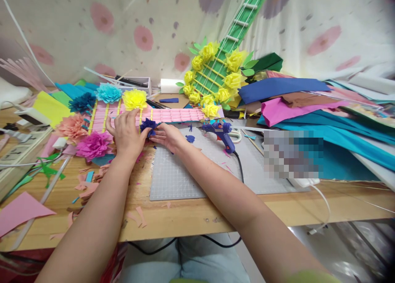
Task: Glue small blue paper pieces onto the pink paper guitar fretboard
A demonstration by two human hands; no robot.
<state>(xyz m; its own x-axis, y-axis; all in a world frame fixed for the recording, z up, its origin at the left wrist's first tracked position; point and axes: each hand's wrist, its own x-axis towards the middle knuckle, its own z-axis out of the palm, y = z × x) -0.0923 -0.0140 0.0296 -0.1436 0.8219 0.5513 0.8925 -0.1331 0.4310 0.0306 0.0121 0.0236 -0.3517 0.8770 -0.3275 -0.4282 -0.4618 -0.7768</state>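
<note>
A pink paper guitar (175, 115) lies on the table, its neck pointing right. Around its body sit crepe-paper flowers: a yellow flower (135, 99), a light blue flower (109, 93), a dark teal flower (82, 103), a peach flower (73, 126) and a magenta flower (94, 145). A dark blue paper flower (148, 125) is at the base of the neck. My left hand (127, 130) lies over the guitar body with fingers spread, its thumb at the blue flower's left side. From the right, my right hand (168, 137) has its fingers closed at that flower's edge; its underside is hidden.
A blue glue gun (219, 134) with a black cord rests on the grey cutting mat (191, 178). A green paper guitar (212, 75) with yellow flowers leans at the back. Folded coloured paper (286, 89) piles up at right. Paper scraps (89, 188) litter the left side.
</note>
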